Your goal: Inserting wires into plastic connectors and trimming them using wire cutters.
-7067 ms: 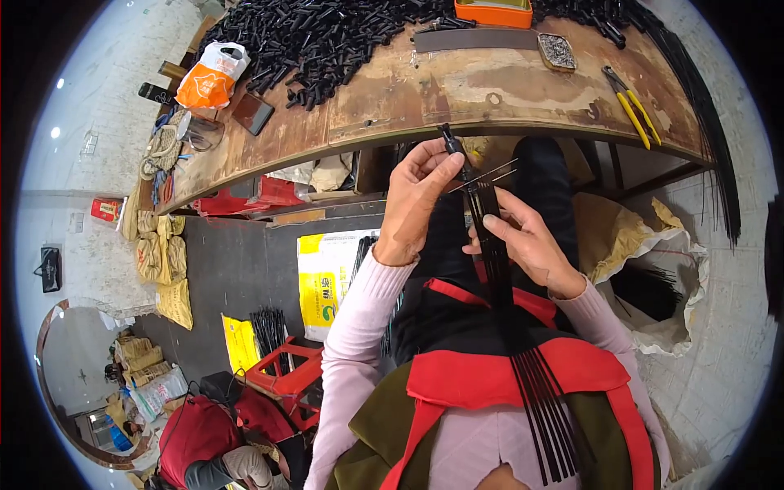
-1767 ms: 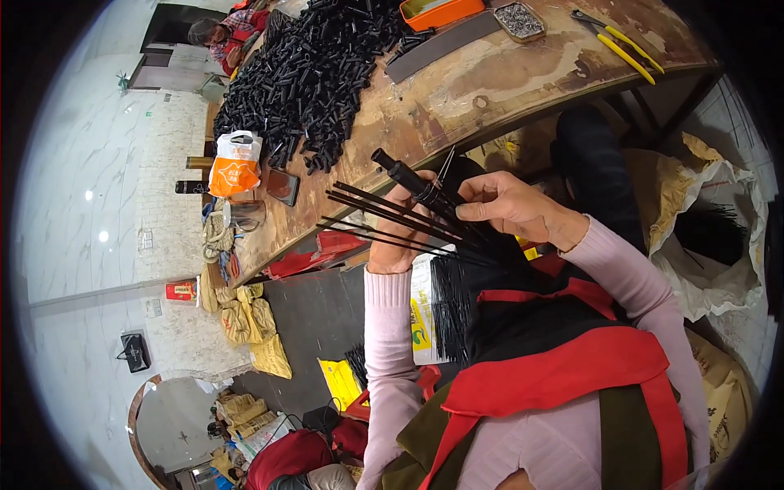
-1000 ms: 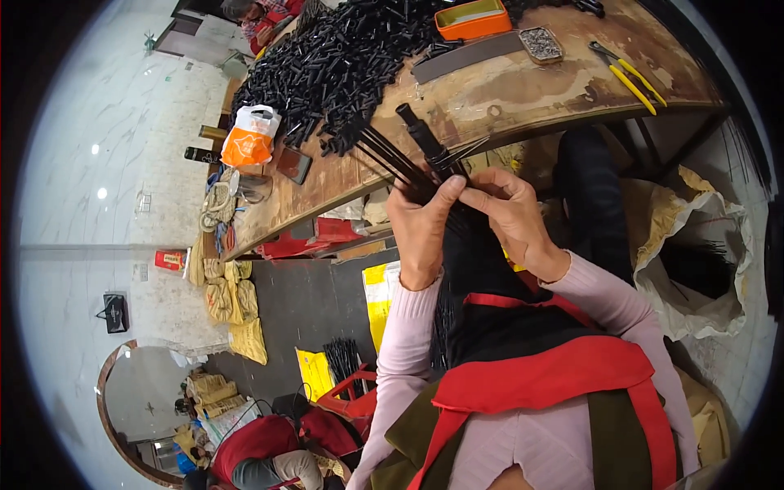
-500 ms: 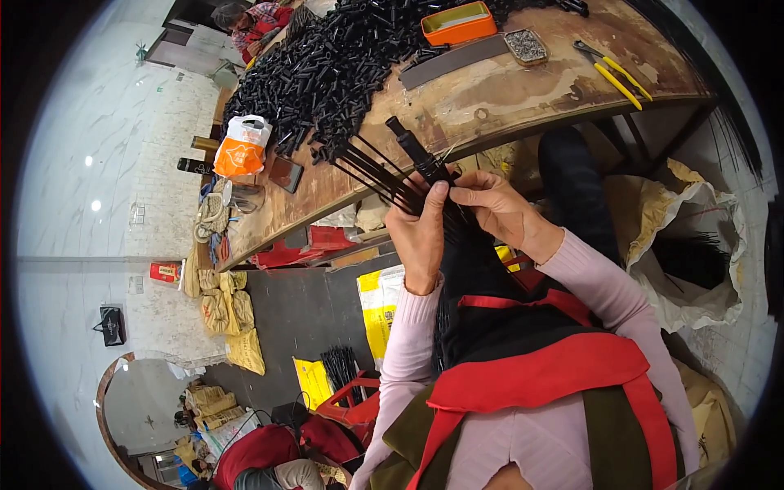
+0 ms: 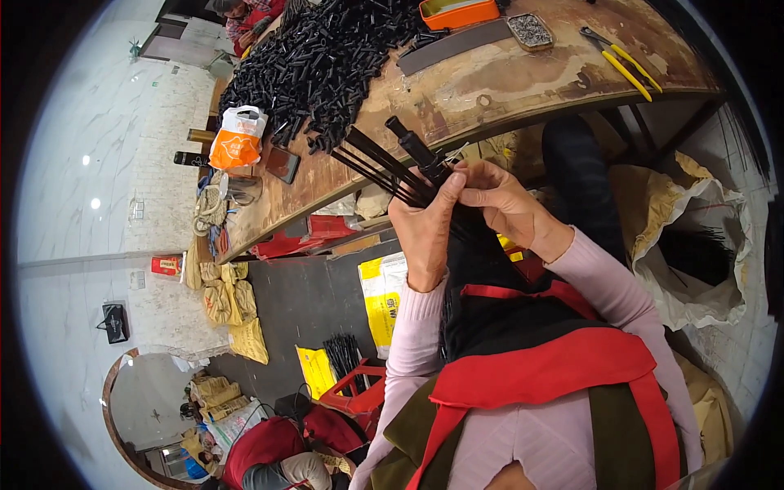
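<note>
Over the near edge of the bench, my left hand (image 5: 420, 245) is closed around several thin black rods (image 5: 382, 167) that fan out up and to the left. A thicker black tubular piece with a stepped tip (image 5: 411, 140) stands up between my two hands. My right hand (image 5: 523, 214) pinches close beside its lower part, fingertips near my left thumb. Thin pale strands (image 5: 454, 153) stick out there; what the right fingertips grip is hidden. The lower ends of the rods run down toward my dark apron (image 5: 506, 327).
On the wooden bench (image 5: 490, 98) lie a heap of short black tubes (image 5: 318, 73), an orange box (image 5: 459, 15), a grey bar (image 5: 453, 55), a tin of small metal pieces (image 5: 531, 31), yellow-handled pliers (image 5: 625, 69) and a phone (image 5: 282, 164). An open sack (image 5: 710, 306) stands right.
My hands stay together at the tubular piece. The rods in my left hand sit closer together, and my right fingers have curled in slightly. The whole view has shifted a little.
</note>
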A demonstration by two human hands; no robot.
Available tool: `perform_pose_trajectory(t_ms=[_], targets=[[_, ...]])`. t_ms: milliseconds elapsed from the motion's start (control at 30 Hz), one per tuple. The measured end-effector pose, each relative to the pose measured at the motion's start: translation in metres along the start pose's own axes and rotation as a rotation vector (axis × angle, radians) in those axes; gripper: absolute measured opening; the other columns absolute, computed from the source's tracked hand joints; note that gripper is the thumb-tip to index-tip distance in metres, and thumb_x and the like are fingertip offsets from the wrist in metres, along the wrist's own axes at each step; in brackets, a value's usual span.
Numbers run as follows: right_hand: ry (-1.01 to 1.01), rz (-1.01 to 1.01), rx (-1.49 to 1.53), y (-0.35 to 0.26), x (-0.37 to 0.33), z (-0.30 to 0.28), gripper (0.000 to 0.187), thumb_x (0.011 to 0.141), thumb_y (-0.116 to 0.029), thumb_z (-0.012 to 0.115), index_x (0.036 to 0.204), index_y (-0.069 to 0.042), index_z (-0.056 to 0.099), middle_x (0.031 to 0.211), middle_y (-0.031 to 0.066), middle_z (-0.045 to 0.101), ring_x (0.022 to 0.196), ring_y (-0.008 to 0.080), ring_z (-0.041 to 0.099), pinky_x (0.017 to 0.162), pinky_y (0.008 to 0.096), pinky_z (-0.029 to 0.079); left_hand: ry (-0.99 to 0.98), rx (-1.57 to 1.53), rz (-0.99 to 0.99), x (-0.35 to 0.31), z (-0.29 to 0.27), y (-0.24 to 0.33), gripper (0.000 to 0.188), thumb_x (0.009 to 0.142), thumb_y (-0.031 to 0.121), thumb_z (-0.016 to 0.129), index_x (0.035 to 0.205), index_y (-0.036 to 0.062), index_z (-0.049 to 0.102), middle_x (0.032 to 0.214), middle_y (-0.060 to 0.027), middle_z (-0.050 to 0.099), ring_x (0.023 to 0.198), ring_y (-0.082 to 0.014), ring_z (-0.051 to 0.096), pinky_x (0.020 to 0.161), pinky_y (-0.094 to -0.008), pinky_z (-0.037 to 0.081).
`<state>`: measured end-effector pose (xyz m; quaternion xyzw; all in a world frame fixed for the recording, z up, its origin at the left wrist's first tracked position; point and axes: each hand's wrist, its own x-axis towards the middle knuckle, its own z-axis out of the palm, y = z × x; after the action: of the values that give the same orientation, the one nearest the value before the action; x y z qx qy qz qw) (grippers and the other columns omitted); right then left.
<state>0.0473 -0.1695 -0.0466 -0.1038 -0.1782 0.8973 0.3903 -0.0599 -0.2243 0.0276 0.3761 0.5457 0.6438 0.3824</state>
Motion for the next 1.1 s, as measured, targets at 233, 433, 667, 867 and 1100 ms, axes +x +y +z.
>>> perform_pose_trajectory(t_ms=[233, 433, 667, 867, 1100], targets=[[-0.003, 0.093, 0.095, 0.002, 0.005, -0.012, 0.022, 0.085, 0.007, 0.069, 0.097, -0.01, 0.064, 0.108, 0.0011, 0.064, 0.106, 0.0119, 0.059, 0.097, 0.0239, 0.043, -0.022, 0.053, -0.025, 0.001, 0.008, 0.003, 0.014, 0.086, 0.002, 0.072, 0.099, -0.0044, 0.068, 0.095, -0.009, 0.072, 0.088, -0.0136, 0.066, 0.081, -0.0258, 0.051], [-0.023, -0.236, -0.09, 0.016, -0.014, -0.007, 0.02, 0.09, 0.001, 0.066, 0.108, -0.006, 0.063, 0.116, 0.0017, 0.063, 0.11, 0.0105, 0.057, 0.101, 0.0255, 0.04, -0.096, 0.034, -0.047, 0.007, 0.003, 0.0, 0.014, 0.088, 0.002, 0.069, 0.101, -0.0046, 0.067, 0.097, -0.0099, 0.071, 0.09, -0.0144, 0.066, 0.083, -0.027, 0.051], [0.059, -0.166, -0.198, 0.009, -0.015, -0.002, 0.02, 0.096, -0.01, 0.062, 0.115, -0.004, 0.061, 0.12, 0.0016, 0.061, 0.114, 0.0096, 0.054, 0.103, 0.0255, 0.038, -0.202, 0.22, 0.059, 0.006, -0.001, -0.003, 0.021, 0.095, 0.011, 0.063, 0.105, -0.0073, 0.063, 0.102, -0.0165, 0.07, 0.105, -0.027, 0.066, 0.096, -0.0369, 0.049], [0.066, -0.2, -0.288, 0.011, -0.025, 0.025, 0.029, 0.101, -0.018, 0.055, 0.123, -0.001, 0.061, 0.117, 0.0032, 0.063, 0.111, 0.0084, 0.055, 0.099, 0.0228, 0.04, -0.215, 0.356, 0.138, 0.003, -0.001, 0.013, 0.018, 0.095, 0.008, 0.062, 0.106, -0.0062, 0.064, 0.096, -0.0118, 0.072, 0.088, -0.0137, 0.066, 0.079, -0.0282, 0.051], [0.0, -0.083, -0.173, 0.019, -0.017, 0.003, 0.031, 0.1, -0.018, 0.058, 0.126, -0.002, 0.061, 0.119, 0.001, 0.063, 0.115, 0.0097, 0.054, 0.102, 0.0255, 0.039, -0.197, 0.256, 0.121, 0.003, -0.009, -0.012, 0.014, 0.094, 0.005, 0.061, 0.101, -0.0067, 0.063, 0.093, -0.011, 0.073, 0.083, -0.0124, 0.066, 0.076, -0.0263, 0.051]])
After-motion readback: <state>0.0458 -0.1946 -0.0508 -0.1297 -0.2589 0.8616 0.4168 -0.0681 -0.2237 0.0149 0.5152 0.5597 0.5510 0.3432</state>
